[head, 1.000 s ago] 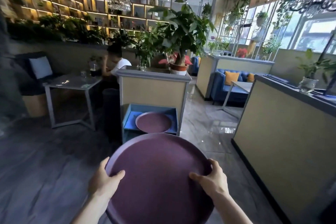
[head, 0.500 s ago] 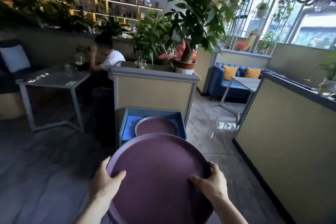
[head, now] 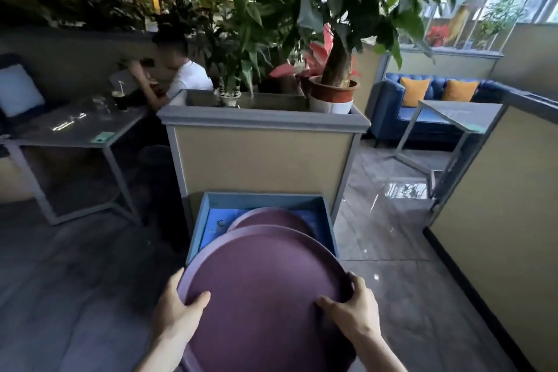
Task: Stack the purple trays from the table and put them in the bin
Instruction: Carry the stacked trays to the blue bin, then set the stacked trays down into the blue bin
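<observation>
Hands grip a round purple tray (head: 262, 296) by its near rim, one on each side. The left hand (head: 178, 308) clasps the left edge with its thumb laid over the lip onto the tray's inner face and its fingers hidden underneath. The right hand (head: 353, 308) clasps the right edge the same way, thumb pointing inward across the surface, fingers curled over the rim. The tray lies between the two hands and stretches away from them, roughly level, its far edge reaching over the near wall of a blue bin (head: 327, 214) on the floor. Whether more trays are stacked beneath the held one cannot be told from above.

Inside the bin a second purple tray (head: 271, 219) lies tilted, mostly covered from view by the held tray; a patch of bright blue lining shows beside it. The bin sits right against the front of a tan planter box (head: 262, 160) with a grey top, which carries large potted plants (head: 332, 39). To the left stands a grey table (head: 75, 133) where a seated person in a white shirt (head: 187, 78) leans forward. Further back on the right are a blue sofa (head: 422, 112) with orange cushions and another table (head: 453, 115).
</observation>
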Available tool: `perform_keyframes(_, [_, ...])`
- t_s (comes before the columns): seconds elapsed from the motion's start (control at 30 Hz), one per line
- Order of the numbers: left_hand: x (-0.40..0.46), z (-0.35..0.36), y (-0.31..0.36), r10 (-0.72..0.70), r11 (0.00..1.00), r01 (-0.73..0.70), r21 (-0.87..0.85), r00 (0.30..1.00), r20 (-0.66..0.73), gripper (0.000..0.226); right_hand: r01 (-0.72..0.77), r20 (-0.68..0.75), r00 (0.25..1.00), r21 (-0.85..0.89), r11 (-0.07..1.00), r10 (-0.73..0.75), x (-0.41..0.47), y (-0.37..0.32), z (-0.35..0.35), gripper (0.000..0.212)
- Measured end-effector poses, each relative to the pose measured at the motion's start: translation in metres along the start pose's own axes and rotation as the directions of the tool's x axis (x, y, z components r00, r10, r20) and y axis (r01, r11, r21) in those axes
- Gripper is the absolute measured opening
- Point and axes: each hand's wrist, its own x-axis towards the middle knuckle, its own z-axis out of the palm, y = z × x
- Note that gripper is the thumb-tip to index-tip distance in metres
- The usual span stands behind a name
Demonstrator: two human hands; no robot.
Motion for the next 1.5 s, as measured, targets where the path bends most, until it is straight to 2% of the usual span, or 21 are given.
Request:
perform_keyframes(0.23, [0.083,0.059,0.015,-0.051,0.996,0.053,0.066,0.998,-0.031,0.074,-0.035,0.05,0.998,-0.08,0.996,0.039,0.102,-0.03,0.029,0.098])
perform_keyframes(0.5, [0.168,0.113,-0.009,-0.102,0.975,0.103,0.199,0.995,-0.015,0.079,-0.132,0.069,0.986,-0.22,0.967,0.15,0.184,-0.031,0.079,0.094])
perform_keyframes(0.57, [0.191,0.127,-0.02,-0.141,0.959,0.141,0.245,0.99,-0.021,0.084,-0.153,0.063,0.983,-0.246,0.957,0.173,0.202,-0.027,0.095,0.09])
perform_keyframes(0.63, [0.21,0.139,-0.029,-0.202,0.929,0.197,0.313,0.979,-0.018,0.079,-0.181,0.053,0.978,-0.279,0.943,0.203,0.221,-0.021,0.111,0.083])
perform_keyframes(0.73, [0.236,0.154,-0.042,-0.227,0.901,0.216,0.377,0.974,-0.016,0.068,-0.217,0.015,0.972,-0.322,0.921,0.234,0.247,-0.014,0.133,0.066])
perform_keyframes(0.83, [0.259,0.168,-0.051,-0.25,0.86,0.227,0.458,0.968,-0.01,0.071,-0.224,-0.034,0.973,-0.345,0.911,0.227,0.27,-0.006,0.153,0.055])
perform_keyframes(0.93, [0.274,0.183,-0.057,-0.224,0.826,0.215,0.521,0.973,-0.046,0.073,-0.219,-0.084,0.976,-0.349,0.911,0.202,0.287,0.001,0.167,0.053])
perform_keyframes(1.13, [0.291,0.206,-0.065,-0.184,0.773,0.192,0.605,0.98,-0.076,0.053,-0.187,-0.091,0.982,-0.423,0.886,0.164,0.315,0.004,0.18,0.059])
perform_keyframes(1.33, [0.295,0.217,-0.068,-0.103,0.764,0.139,0.63,0.99,-0.093,0.057,-0.168,-0.101,0.986,-0.478,0.862,0.136,0.323,0.001,0.187,0.061])
perform_keyframes(1.5, [0.298,0.218,-0.064,-0.096,0.731,0.126,0.671,0.992,-0.082,0.06,-0.181,-0.075,0.983,-0.547,0.817,0.168,0.327,-0.003,0.19,0.07])
